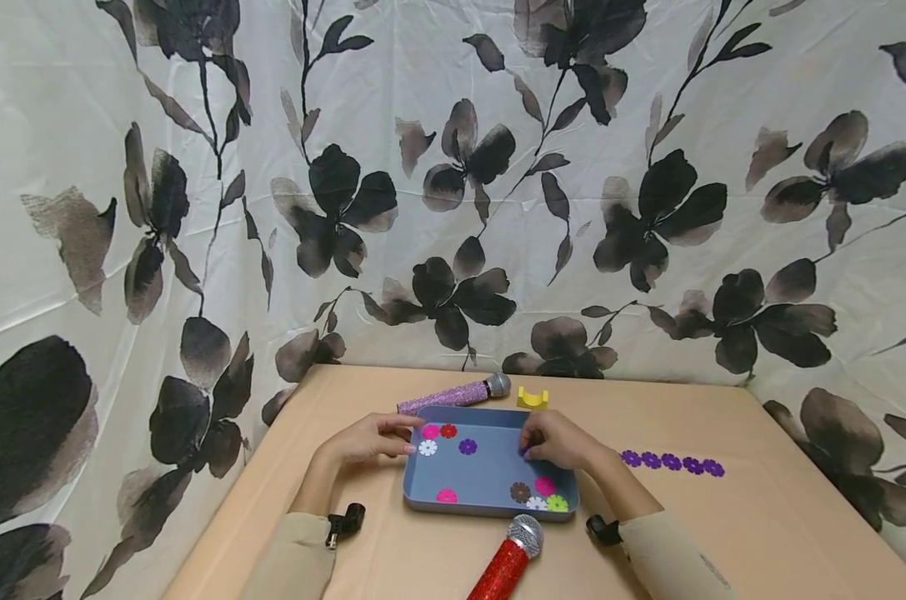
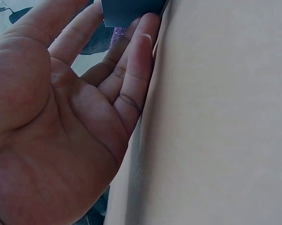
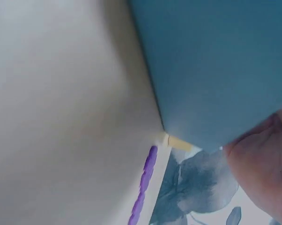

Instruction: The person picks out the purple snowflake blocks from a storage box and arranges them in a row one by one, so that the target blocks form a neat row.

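Observation:
A shallow blue-grey tray (image 1: 483,500) holds loose flower-shaped pieces in pink, red, white, purple, brown and green. My left hand (image 1: 373,437) holds the tray's left side near the far corner; in the left wrist view some fingers (image 2: 134,70) reach to the tray's corner (image 2: 129,13). Over the tray's right side, my right hand (image 1: 558,440) pinches a purple flower piece (image 1: 526,452), mostly hidden by the fingers. In the right wrist view the tray wall (image 3: 216,65) covers the fingertips, and only part of the hand (image 3: 267,164) shows.
Right of the tray lies a row of several purple flower pieces (image 1: 672,462). A pink glitter microphone (image 1: 448,397) and a yellow curved stand (image 1: 532,398) are behind the tray. In front lies a red glitter microphone (image 1: 503,567). Floral cloth (image 1: 453,208) hangs behind the table.

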Available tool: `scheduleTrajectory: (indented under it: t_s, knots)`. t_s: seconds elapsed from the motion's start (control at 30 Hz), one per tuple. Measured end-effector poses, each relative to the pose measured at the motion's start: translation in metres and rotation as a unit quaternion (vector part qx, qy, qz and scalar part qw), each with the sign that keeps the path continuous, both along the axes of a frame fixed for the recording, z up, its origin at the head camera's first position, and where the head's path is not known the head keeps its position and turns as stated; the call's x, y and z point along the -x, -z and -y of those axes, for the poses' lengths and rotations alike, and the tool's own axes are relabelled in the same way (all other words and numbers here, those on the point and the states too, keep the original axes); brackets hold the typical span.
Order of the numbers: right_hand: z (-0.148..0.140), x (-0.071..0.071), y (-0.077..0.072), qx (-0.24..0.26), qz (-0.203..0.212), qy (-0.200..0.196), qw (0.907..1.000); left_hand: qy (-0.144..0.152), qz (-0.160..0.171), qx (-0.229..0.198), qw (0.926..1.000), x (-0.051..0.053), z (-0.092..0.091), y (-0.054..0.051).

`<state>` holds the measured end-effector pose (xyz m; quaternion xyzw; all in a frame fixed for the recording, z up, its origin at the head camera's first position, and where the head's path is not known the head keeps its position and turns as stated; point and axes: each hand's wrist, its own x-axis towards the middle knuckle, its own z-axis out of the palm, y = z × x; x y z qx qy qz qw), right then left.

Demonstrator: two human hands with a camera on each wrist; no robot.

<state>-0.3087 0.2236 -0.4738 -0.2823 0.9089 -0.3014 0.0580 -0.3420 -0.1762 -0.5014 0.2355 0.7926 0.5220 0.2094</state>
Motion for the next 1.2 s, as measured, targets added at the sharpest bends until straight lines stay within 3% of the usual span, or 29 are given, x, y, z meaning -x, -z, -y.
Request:
scheduleTrajectory:
  t_s: [0.17,0.33,0.6,0.83,1.2]
  knots:
    - [-0.014,-0.007,0.002,0.049,-0.025,0.03,0.998,-0.001,0.002,-0.002,1.0,-0.001,0.001,0.0]
    - [-0.028,-0.012,0.003,0.096,-0.023,0.078,0.9921,-0.006,0.006,-0.003,1.0,-0.001,0.002,0.0]
    - [-0.049,-0.016,0.002,0.132,-0.024,0.124,0.9831,-0.005,-0.003,0.004,1.0,0.0,0.002,0.001]
    - [-0.075,-0.022,-0.001,0.128,-0.037,0.171,0.9762,0.007,-0.02,0.007,0.9997,0.001,0.001,0.001]
    - [-0.121,-0.032,-0.009,0.104,-0.067,0.209,0.9701,0.012,-0.023,0.003,0.9997,0.001,0.002,0.001]
